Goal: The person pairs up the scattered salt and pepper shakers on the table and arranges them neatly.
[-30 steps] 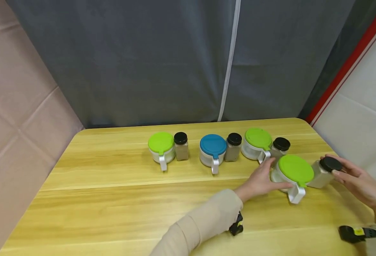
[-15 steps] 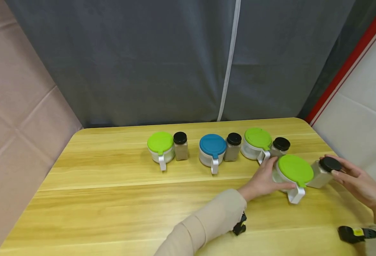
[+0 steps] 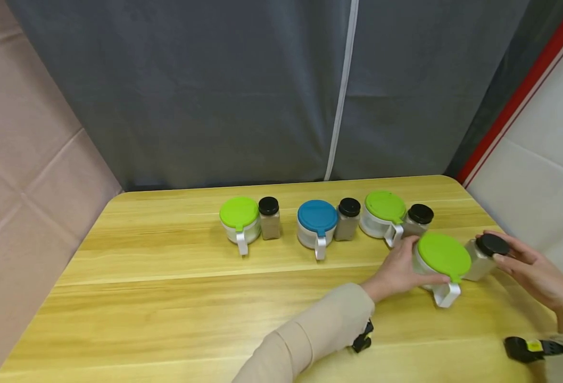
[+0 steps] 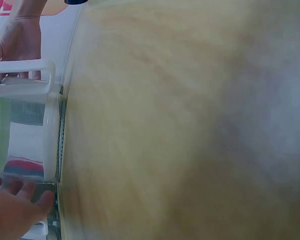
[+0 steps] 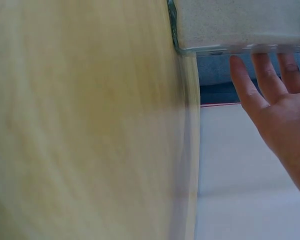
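Along the far part of the wooden table (image 3: 166, 298) stand three pairs in a row: a green-lidded cup (image 3: 240, 222) with a black-capped spice jar (image 3: 269, 217) just beside it, a blue-lidded cup (image 3: 317, 224) with a second spice jar (image 3: 348, 218), and another green-lidded cup (image 3: 383, 214) with a third spice jar (image 3: 418, 219). This last pair stands just behind the near cup, with the left hand's fingers reaching into the narrow space between them. A grey curtain (image 3: 243, 90) hangs behind the table, and a small black device (image 3: 532, 349) lies near the front right edge.

The near cup (image 3: 438, 266) stands towards the table's right end, nearer the person than the row. It is a clear-walled container with a flat round green lid and a white loop handle pointing towards the person; the left wrist view shows its transparent side and white handle. The left hand (image 3: 398, 267) cups its left side, fingers curved around the wall and thumb at the front below the lid.

Just to the cup's right stands the near spice jar (image 3: 483, 256), clear, filled with pale powder, topped by a black cap. The right hand (image 3: 530, 268) has its fairly straight fingers laid against the jar's far side and cap; the right wrist view shows the fingertips (image 5: 250, 85) touching the glass, not wrapped around it.
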Motion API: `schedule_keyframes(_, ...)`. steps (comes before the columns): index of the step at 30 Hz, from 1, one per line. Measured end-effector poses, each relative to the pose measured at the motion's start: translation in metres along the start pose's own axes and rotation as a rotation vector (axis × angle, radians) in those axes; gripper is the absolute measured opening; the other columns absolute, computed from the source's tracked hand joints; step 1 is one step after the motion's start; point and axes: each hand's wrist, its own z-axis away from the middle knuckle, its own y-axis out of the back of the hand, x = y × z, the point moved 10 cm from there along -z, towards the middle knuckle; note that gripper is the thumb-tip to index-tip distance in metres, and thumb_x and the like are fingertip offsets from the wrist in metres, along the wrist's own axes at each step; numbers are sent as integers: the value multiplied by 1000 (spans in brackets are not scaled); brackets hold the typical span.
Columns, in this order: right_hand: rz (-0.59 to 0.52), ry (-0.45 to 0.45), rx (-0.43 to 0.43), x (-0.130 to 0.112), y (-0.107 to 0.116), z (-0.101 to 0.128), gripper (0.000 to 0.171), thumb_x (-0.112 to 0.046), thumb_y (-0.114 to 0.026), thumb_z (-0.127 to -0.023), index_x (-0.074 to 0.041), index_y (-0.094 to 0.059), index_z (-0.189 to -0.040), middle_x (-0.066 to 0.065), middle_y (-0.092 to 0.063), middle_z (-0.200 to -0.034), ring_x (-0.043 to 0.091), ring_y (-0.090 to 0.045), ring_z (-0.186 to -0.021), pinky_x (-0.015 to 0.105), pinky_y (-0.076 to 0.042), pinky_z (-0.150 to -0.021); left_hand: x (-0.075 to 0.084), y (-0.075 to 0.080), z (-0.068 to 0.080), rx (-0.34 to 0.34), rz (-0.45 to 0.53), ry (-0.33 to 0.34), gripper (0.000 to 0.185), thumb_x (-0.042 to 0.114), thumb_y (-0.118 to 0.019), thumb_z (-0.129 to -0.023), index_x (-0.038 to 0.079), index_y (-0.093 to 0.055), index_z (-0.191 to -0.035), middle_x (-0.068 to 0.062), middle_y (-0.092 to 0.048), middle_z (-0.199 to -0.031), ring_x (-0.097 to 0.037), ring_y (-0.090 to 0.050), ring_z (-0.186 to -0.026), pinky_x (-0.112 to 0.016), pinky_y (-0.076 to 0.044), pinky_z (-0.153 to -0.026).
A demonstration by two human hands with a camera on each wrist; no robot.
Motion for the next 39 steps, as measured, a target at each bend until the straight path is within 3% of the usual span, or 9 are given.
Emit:
schedule_keyframes(6,58,-23,15,2,1,0,52,13,-29,-91,-13,-32,-137,-11,-45,-123,-2,-43,-106,13,-40,-77,5,-3,0,18,-133,-19,92,49,-76,-60,24,-29,-135,11,-35,-119,1,-32,-104,-16,-32,-83)
schedule_keyframes(11,122,-60,54,5,5,0,52,11,-31,-91,-14,-32,-137,-14,-44,-121,-5,-42,-105,10,-39,-76,6,-7,-2,-14,-230,-11,94,55,-73,-59,26,-27,-136,10,-34,-118,2,-32,-103,-14,-32,-81)
schedule_keyframes(16,68,-39,23,2,2,0,52,11,-30,-91,-16,-34,-136,-11,-46,-120,-2,-45,-103,13,-41,-77,6,-11,-4,-62,-135,-8,92,47,-75,-62,18,-26,-135,12,-37,-123,1,-37,-108,-17,-33,-87)
schedule_keyframes(19,48,-27,10,1,0,0,52,12,-30,-91,-15,-35,-136,-10,-46,-121,0,-46,-103,14,-41,-77,5,-12,-4,-68,-93,12,93,45,-76,-62,19,-24,-135,12,-37,-124,0,-38,-108,-18,-34,-86)
schedule_keyframes(27,72,-30,1,0,-3,1,54,14,-29,-91,-12,-30,-138,-11,-44,-124,-2,-43,-106,14,-40,-78,11,-13,-2,-58,-217,-35,90,53,-74,-60,22,-29,-132,11,-38,-111,2,-39,-96,-13,-35,-78)
schedule_keyframes(34,110,-50,81,0,1,1,52,13,-34,-90,-16,-39,-133,-13,-49,-118,-3,-46,-102,12,-40,-75,12,-12,2,-58,-222,-38,91,52,-73,-61,19,-27,-132,13,-41,-116,2,-40,-101,-15,-35,-82)
schedule_keyframes(39,232,-71,154,5,11,2,49,9,-40,-90,-17,-41,-132,-15,-50,-115,-4,-47,-98,11,-40,-73,9,-9,6,-49,-163,-17,91,50,-75,-60,21,-27,-132,14,-40,-116,2,-41,-100,-15,-36,-81)
